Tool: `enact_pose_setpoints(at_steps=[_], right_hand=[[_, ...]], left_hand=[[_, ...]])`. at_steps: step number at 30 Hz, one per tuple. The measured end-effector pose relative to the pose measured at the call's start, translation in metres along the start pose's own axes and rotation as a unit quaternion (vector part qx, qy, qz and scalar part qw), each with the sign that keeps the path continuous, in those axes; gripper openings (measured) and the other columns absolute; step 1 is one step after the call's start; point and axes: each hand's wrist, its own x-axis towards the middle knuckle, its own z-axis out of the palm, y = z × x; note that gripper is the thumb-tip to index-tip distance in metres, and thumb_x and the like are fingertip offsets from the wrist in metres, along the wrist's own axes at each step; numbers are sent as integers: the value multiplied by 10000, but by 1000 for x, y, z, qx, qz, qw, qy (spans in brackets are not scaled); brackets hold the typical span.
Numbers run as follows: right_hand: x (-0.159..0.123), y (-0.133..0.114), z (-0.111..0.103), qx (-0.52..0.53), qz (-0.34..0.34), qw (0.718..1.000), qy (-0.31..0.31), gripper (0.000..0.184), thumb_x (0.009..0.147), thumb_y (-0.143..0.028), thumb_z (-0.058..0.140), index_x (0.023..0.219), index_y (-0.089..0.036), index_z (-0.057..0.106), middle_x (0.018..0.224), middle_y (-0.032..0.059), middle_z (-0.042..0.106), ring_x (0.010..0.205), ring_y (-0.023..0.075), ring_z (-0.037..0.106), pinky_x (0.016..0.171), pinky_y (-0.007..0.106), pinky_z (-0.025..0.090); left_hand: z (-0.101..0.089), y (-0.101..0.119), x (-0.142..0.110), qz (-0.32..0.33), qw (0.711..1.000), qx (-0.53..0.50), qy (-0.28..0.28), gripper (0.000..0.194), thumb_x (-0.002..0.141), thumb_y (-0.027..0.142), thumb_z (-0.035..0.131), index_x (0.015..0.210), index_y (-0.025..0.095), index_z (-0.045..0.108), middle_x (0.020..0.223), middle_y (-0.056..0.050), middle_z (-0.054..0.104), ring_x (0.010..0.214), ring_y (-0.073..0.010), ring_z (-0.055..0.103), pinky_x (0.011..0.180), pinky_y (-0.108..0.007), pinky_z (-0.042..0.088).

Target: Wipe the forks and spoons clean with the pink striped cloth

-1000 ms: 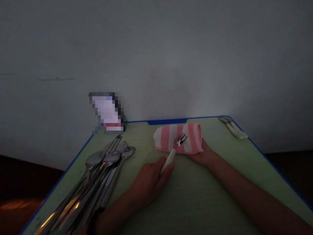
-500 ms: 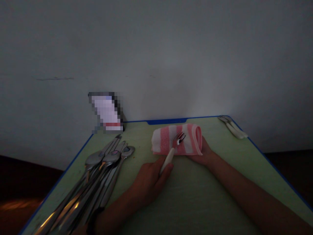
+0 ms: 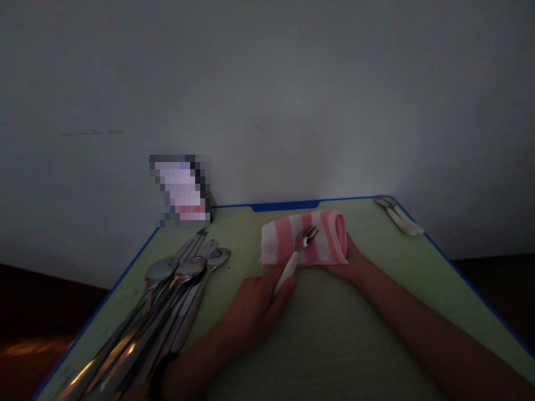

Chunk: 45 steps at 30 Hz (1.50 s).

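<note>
- Down in front, we have the pale green surface [image 3: 321, 340], framed by blue trim [image 3: 343, 199], and on its left a heap of metal cutlery [image 3: 163, 306] — spoon bowls angled away, long handles running back toward the viewer, warm glints along a few of them.
- Beside that heap comes the left forearm, a dark band [image 3: 157, 376] at its wrist, and out front is the left hand [image 3: 251, 305]: its grip is closed, pinching the white handle of a fork [image 3: 287, 273] between thumb and fingers.
- Follow the fork up, and there are its metal tines, pointing away and to the right, right in front of the cloth [image 3: 284, 236]; whether they touch it, we cannot tell from here.
- In from the right reaches the right hand [image 3: 351, 262], tucked behind and under the cloth's right end — the fingers are hidden, so how its grip is set, we cannot tell.
- And the cloth itself, pink and white stripes, folded over at the right, sits near the middle of the far half.
- Over at the far right corner, two white-handled forks [image 3: 397, 216] lie side by side, tines away.
- Far left, a pixelated phone-like device [image 3: 184, 186] leans back near the grey wall [image 3: 292, 83].
</note>
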Motion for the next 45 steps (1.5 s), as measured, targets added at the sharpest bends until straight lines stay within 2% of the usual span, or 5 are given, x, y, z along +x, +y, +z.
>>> enact_pose_setpoints(at_steps=[7, 24, 35, 39, 45], right_hand=[[2, 3, 0, 60, 41, 997, 17, 303, 753, -476, 420, 765, -238, 607, 840, 61, 664, 936, 239, 580, 836, 421, 459], [2, 3, -2, 143, 76, 987, 6, 374, 830, -412, 277, 836, -230, 603, 826, 65, 664, 956, 223, 591, 890, 437, 452], [-2, -5, 13, 108, 120, 987, -11, 350, 772, -525, 497, 833, -194, 594, 791, 60, 664, 857, 213, 614, 800, 365, 470], [-6, 0, 14, -5, 63, 996, 57, 271, 691, -407, 673, 827, -184, 599, 716, 9, 651, 653, 144, 586, 678, 279, 457], [-4, 5, 14, -57, 11, 997, 51, 235, 687, -363, 688, 814, -184, 607, 730, -15, 634, 655, 107, 552, 665, 243, 420]], left_hand=[[0, -1, 0, 1, 1000, 8, -1, 334, 945, 393, 304, 1039, 170, 533, 803, -40, 651, 692, -180, 613, 606, -256, 430], [-4, 3, -1, 2, 1000, -5, -17, 368, 947, 390, 299, 1120, 156, 523, 835, -56, 667, 731, -189, 625, 644, -272, 451], [-7, 6, 1, 1, 999, 9, -32, 410, 945, 397, 281, 1177, 143, 504, 878, -73, 675, 763, -202, 635, 704, -299, 478], [-6, 5, 1, 5, 1000, 16, -24, 403, 943, 397, 294, 1177, 156, 516, 941, -79, 673, 820, -214, 639, 748, -314, 477], [-5, 5, 1, 6, 1000, 14, -25, 410, 944, 398, 291, 1184, 152, 515, 935, -81, 671, 828, -216, 636, 739, -309, 479]])
